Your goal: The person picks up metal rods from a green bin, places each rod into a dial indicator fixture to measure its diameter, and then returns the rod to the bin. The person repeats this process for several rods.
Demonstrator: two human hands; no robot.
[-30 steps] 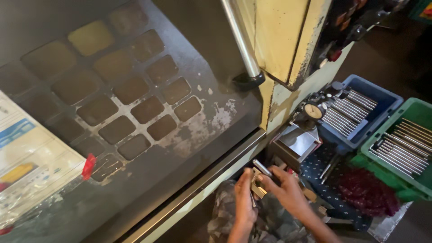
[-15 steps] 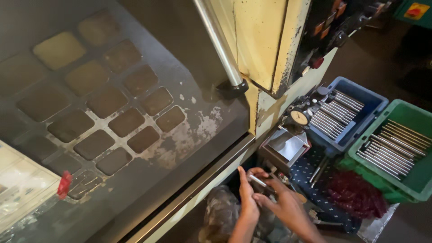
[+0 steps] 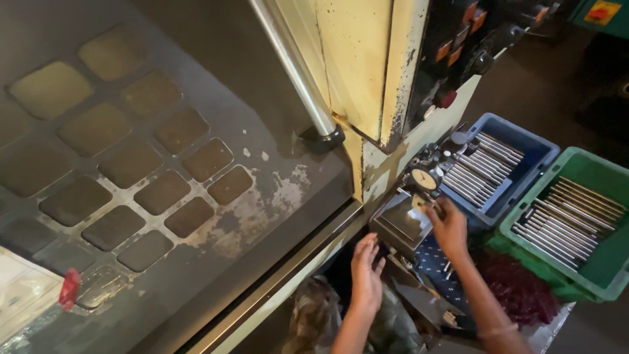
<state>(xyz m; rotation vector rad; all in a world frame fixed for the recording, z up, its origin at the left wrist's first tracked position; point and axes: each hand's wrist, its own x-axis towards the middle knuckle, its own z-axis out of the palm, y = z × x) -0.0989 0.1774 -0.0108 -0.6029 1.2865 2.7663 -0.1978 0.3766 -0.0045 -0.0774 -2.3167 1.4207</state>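
Observation:
My right hand point(image 3: 449, 227) reaches up to the foot of a round dial gauge point(image 3: 426, 178) on a small stand, its fingers curled there. Whether they pinch anything is hidden. My left hand point(image 3: 367, 275) hovers lower, fingers spread and holding nothing, just left of a dark metal block point(image 3: 401, 226) under the gauge. Both forearms come in from the bottom edge.
A blue crate point(image 3: 538, 152) and a green crate point(image 3: 593, 174), both holding several metal rods, stand at the right. A dark red cloth point(image 3: 521, 295) lies below them. A worn machine door point(image 3: 196, 170) with a grid window and a steel handle bar point(image 3: 295, 72) fills the left.
My hands, which were together around a short metal pin, have parted. The right one rose to the dial gauge and the left stayed low. The view shifted left and down.

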